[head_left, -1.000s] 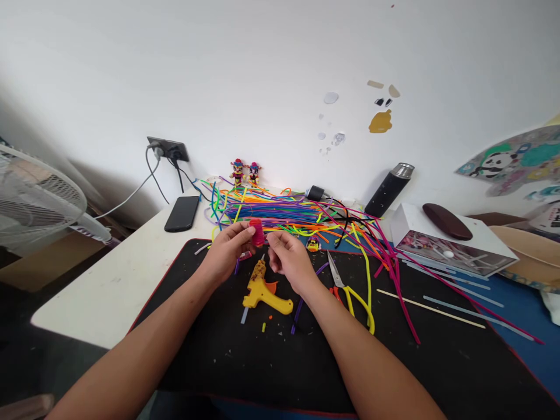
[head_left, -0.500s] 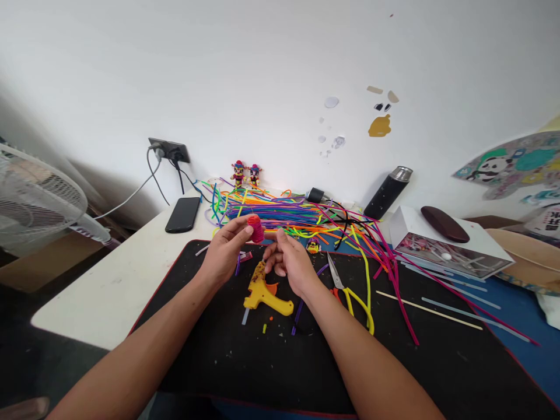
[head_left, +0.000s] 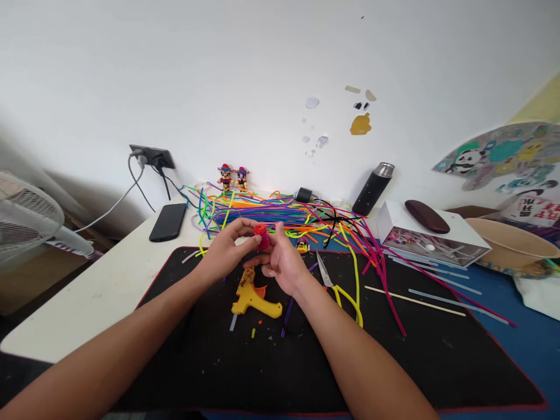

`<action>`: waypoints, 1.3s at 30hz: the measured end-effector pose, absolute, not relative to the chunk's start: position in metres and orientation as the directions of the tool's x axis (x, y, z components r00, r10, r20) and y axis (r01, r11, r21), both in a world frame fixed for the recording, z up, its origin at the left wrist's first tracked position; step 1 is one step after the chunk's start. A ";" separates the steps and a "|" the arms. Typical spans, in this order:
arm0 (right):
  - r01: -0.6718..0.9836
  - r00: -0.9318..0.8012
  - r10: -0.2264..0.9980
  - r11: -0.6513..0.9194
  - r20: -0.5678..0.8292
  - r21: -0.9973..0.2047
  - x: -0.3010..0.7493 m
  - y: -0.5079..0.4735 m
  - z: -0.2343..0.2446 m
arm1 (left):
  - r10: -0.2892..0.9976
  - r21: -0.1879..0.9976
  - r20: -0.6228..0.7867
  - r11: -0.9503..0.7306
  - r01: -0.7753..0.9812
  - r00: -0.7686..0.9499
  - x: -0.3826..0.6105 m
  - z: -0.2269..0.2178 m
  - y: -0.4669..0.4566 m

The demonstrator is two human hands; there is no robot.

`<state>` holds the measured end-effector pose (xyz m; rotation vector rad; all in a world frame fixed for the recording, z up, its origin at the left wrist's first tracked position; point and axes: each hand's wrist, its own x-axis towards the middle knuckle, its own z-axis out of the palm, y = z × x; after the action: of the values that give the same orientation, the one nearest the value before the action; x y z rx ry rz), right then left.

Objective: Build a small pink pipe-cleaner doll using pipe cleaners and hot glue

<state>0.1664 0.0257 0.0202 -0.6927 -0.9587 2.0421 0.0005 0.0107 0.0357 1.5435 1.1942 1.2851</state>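
A small red and pink cylinder (head_left: 261, 234), seemingly wound from pipe cleaner, is held up above the mat. My left hand (head_left: 227, 252) pinches it from the left between thumb and fingers. From the right, my right hand (head_left: 284, 262) curls its fingers against the cylinder's lower part, with the thumb pointing up; part of this grip is hidden. Just below both hands, a yellow hot glue gun (head_left: 256, 300) lies on its side with a glue stick poking out the back. Scissors (head_left: 326, 271) with yellow and orange handles rest to the right.
A heap of coloured pipe cleaners (head_left: 266, 213) lies along the wall, with two small figures (head_left: 225, 177) behind it. Left stands a phone (head_left: 168, 222) and a fan (head_left: 30, 210). On the right are a black flask (head_left: 371, 191), a white box (head_left: 394, 224) and glue sticks (head_left: 455, 303).
My right hand has closed in on the cylinder, its fingers now against it. The cylinder has tipped so its red end shows more. The whole view has shifted slightly.
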 end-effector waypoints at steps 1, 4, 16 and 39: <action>-0.405 -0.561 0.813 -0.433 -0.155 -0.805 0.167 0.026 0.021 | 0.966 0.945 0.250 -0.259 0.201 0.065 0.000 0.038 0.013; -0.400 -0.552 0.814 -0.447 -0.178 -0.800 0.167 0.026 0.026 | 0.967 0.947 0.226 -0.247 0.204 0.121 -0.001 0.045 0.019; -0.423 -0.466 0.876 -0.342 -0.123 -0.839 0.168 0.028 0.018 | 0.989 0.952 0.118 -0.137 -0.275 -0.084 0.013 0.021 0.037; -0.370 -0.393 0.915 -0.249 -0.092 -0.895 0.165 0.025 0.012 | 0.992 0.840 0.058 -0.109 -0.532 -0.112 0.002 0.023 0.033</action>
<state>0.1651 0.0246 0.0124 -0.8024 -1.0425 1.7857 0.0019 0.0330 0.0225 0.7923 0.7971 1.5551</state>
